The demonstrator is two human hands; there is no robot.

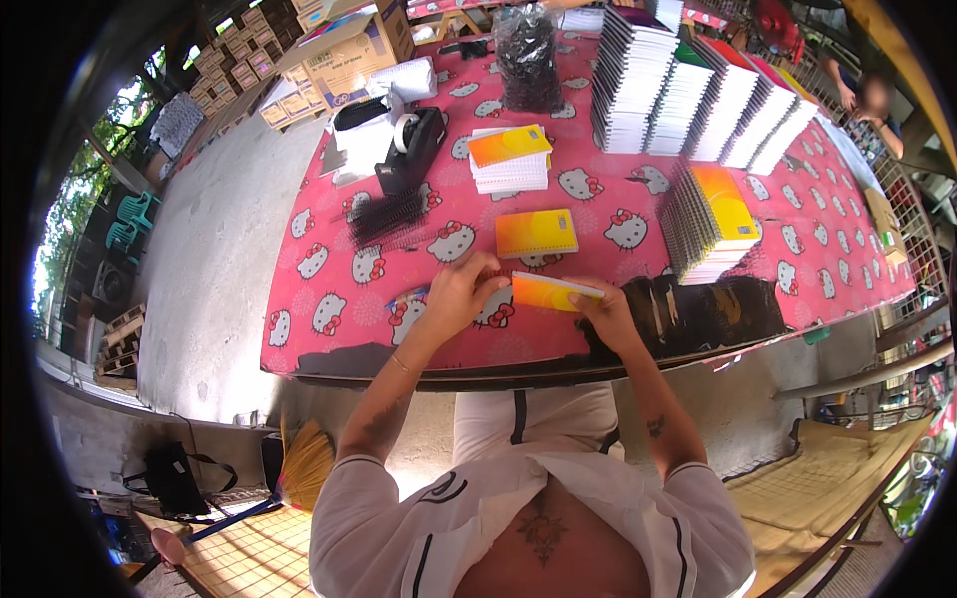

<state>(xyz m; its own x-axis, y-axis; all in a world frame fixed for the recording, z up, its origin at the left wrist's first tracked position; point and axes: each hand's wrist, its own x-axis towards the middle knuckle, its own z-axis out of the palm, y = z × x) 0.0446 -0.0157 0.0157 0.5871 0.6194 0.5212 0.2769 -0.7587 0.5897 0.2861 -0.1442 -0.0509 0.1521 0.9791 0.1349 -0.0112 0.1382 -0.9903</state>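
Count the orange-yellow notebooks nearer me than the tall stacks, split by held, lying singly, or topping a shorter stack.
Held notebook: 1
Singly lying notebook: 1
Stack-topping notebooks: 2
Total: 4

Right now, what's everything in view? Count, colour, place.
Held notebook: one, orange-yellow, between hands
Flat notebook: one, orange-yellow, beyond it
Notebook stack: one, orange top, behind
Taller stacks: several, white pages, right
Coil pile: one, black, left
Tape dispenser: one, black, left
Filled bag: one, black contents, far
Tablecloth: one, pink, underneath
Cartons: many, brown, upper left
Chairs: two, green, far left
Broom: one, yellow, lower left
Other person: one, dark top, upper right
Left hand: one, bare, notebook's left
Right hand: one, bare, gripping notebook
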